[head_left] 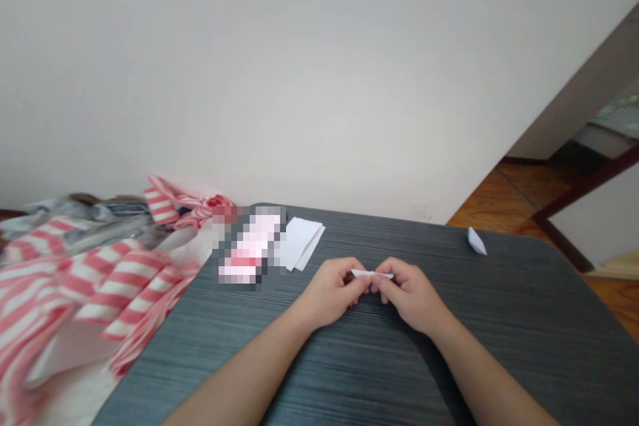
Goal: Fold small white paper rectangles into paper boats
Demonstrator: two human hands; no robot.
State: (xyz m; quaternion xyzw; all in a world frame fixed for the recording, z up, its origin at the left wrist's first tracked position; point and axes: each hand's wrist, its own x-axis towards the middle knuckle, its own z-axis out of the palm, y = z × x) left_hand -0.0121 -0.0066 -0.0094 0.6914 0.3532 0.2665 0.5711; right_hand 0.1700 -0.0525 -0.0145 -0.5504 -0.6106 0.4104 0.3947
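Note:
A narrow folded strip of white paper (372, 273) is pinched between my left hand (332, 291) and my right hand (407, 294), just above the middle of the dark grey table (379, 359). My fingers hide most of its centre, and only its two pointed ends show. To the left of my hands lie loose white paper sheets (301, 243). A small folded white paper piece (476, 241) sits near the table's far right edge, apart from both hands.
A pixelated, blurred pink and white object (248, 244) lies at the far left of the table. Pink-and-white striped cloth (100, 286) is heaped beyond the table's left edge, with grey fabric behind it. A white wall (299, 80) stands behind the table, and a wooden floor (509, 196) shows at right.

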